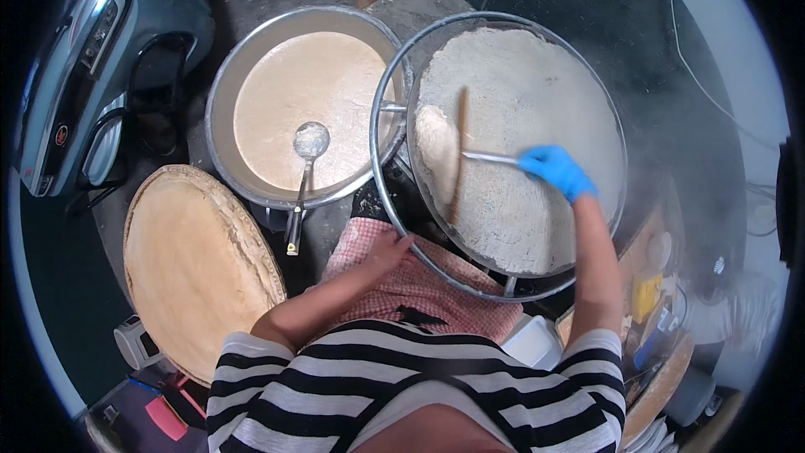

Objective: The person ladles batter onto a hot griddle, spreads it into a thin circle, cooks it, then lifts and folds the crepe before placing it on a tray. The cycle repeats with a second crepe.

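My right hand (pixel 557 171), in a blue glove, is closed around the metal handle of a batter spreader (pixel 460 155). The spreader's long wooden blade stands across the left part of a large round griddle (pixel 537 226). A thin pale layer of batter covers much of the griddle, and a thicker mound of batter (pixel 436 147) lies against the blade's left side. My bare left hand (pixel 389 252) is low at the near left, its fingers closed at the metal ring (pixel 381 169) that surrounds the griddle. Some of those fingers are hidden.
Left of the griddle stands a wide metal basin (pixel 220 109) of batter with a ladle (pixel 309 164) in it. A stack of round flatbreads (pixel 197 260) is at the near left. A vehicle (pixel 109 75) stands far left. Faint steam hangs at the right.
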The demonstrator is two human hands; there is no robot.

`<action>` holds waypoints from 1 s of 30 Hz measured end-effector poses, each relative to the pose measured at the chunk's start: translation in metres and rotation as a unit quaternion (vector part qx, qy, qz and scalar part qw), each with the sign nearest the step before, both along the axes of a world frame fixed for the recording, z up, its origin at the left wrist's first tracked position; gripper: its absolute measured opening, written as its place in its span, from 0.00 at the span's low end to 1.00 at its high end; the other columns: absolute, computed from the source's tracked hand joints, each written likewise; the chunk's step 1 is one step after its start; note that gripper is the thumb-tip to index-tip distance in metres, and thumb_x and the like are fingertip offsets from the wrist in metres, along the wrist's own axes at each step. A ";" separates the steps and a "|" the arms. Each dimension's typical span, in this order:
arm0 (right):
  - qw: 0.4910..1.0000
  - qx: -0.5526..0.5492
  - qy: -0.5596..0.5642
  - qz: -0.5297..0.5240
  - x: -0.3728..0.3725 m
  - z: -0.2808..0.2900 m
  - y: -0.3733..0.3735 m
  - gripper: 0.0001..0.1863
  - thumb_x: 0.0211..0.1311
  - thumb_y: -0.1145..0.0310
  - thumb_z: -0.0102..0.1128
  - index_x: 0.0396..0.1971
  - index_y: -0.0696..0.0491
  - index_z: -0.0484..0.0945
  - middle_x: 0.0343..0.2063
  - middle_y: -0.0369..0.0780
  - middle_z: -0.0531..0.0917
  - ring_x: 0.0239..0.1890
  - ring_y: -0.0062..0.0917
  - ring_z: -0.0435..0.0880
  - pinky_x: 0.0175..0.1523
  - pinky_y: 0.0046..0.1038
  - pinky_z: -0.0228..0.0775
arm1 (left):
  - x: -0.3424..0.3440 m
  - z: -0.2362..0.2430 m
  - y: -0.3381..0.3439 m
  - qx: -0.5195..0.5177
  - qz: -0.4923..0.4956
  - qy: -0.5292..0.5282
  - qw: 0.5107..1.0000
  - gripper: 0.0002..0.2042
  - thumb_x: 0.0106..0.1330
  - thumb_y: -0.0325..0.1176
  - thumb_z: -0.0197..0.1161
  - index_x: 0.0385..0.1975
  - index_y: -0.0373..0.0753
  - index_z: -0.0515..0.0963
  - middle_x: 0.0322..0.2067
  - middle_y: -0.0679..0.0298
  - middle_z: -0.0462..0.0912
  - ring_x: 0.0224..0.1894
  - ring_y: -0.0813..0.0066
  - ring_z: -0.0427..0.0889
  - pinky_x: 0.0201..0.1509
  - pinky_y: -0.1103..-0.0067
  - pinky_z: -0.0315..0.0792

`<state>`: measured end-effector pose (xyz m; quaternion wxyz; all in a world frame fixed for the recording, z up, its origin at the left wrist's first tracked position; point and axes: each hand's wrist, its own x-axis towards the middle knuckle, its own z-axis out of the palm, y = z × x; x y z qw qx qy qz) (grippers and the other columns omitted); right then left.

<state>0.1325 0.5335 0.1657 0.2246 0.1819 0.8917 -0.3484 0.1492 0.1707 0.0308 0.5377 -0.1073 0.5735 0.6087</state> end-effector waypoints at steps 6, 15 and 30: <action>0.993 0.016 0.105 0.052 -0.102 -0.002 -0.107 0.19 0.52 0.50 0.57 0.33 0.50 0.82 0.25 0.41 0.82 0.29 0.30 0.79 0.38 0.29 0.69 | -0.048 0.002 -0.009 -0.030 -0.038 0.041 0.998 0.11 0.65 0.38 0.54 0.28 0.35 0.73 0.26 0.62 0.79 0.26 0.71 0.82 0.25 0.81 0.74; 0.947 0.011 0.177 -0.268 0.062 -0.009 -0.074 0.16 0.59 0.59 0.53 0.40 0.55 0.79 0.21 0.38 0.79 0.23 0.18 0.76 0.32 0.23 0.67 | -0.069 -0.003 -0.008 -0.012 -0.050 0.056 0.997 0.14 0.65 0.41 0.52 0.27 0.35 0.72 0.23 0.58 0.79 0.23 0.69 0.81 0.26 0.79 0.75; 0.905 -0.078 0.219 -0.357 0.131 -0.056 -0.115 0.15 0.62 0.66 0.45 0.43 0.58 0.73 0.20 0.41 0.77 0.23 0.25 0.75 0.32 0.27 0.68 | 0.035 0.036 0.004 -0.003 -0.249 0.175 0.952 0.16 0.62 0.44 0.56 0.29 0.34 0.76 0.22 0.59 0.80 0.22 0.74 0.80 0.23 0.82 0.74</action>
